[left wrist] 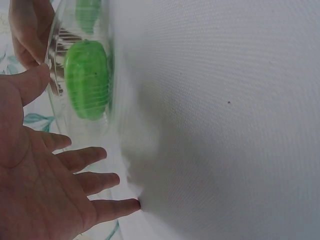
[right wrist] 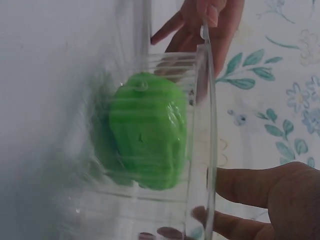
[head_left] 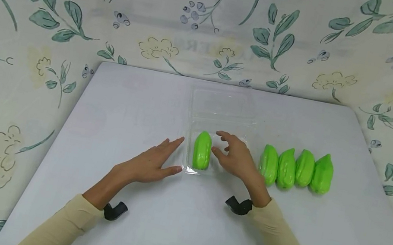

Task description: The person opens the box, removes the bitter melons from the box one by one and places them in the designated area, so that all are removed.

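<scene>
A glossy green ridged fruit, like a star fruit (head_left: 202,150), lies lengthwise in the left part of a clear plastic clamshell box (head_left: 222,120), whose lid is folded back, away from me. My left hand (head_left: 151,162) is spread at the box's left side, thumb by its near corner; the left wrist view shows the bare palm (left wrist: 45,175). Over the box, just right of the fruit, my right hand (head_left: 235,155) hovers with loosely bent fingers and nothing between them. Through the ridged wall, the right wrist view shows the fruit (right wrist: 147,130) close up.
Several more green fruits (head_left: 304,168) stand side by side in a row to the right of the box, near my right wrist. All lie on a white table (head_left: 137,99). Its far edge meets a leaf-patterned cloth (head_left: 193,52).
</scene>
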Available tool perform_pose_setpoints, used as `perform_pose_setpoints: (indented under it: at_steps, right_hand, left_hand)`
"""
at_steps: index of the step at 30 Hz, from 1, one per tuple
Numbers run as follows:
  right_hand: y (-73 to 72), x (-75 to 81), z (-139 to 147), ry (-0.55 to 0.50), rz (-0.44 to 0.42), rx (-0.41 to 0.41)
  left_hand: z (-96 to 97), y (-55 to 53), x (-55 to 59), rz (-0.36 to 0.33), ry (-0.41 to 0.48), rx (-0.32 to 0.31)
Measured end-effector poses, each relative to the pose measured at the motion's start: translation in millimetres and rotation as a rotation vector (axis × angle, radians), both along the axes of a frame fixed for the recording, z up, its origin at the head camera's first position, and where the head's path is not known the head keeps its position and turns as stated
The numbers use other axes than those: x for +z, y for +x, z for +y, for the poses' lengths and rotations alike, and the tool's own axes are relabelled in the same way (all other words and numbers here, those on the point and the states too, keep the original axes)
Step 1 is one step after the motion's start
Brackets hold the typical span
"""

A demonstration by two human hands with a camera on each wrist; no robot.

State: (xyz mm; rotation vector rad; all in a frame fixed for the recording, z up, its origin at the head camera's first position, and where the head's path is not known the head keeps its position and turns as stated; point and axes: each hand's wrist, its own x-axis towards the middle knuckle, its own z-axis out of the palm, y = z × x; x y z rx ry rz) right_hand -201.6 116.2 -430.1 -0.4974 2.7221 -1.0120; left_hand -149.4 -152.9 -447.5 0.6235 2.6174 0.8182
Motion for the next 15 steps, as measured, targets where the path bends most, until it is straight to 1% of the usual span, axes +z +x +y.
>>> perform_pose_setpoints:
  at_steps: [7,15]
  right_hand:
    - [4.4,-7.1,-7.6,0.010,-0.009,0.009]
    - [10.1,-13.7,-14.4,0.040,-0.041,-0.002]
  left_hand:
    - [1.6,1.3,-2.0,0.011,0.001,-0.006]
    - [3.1,4.1,-2.5,0.017,0.002,-0.003]
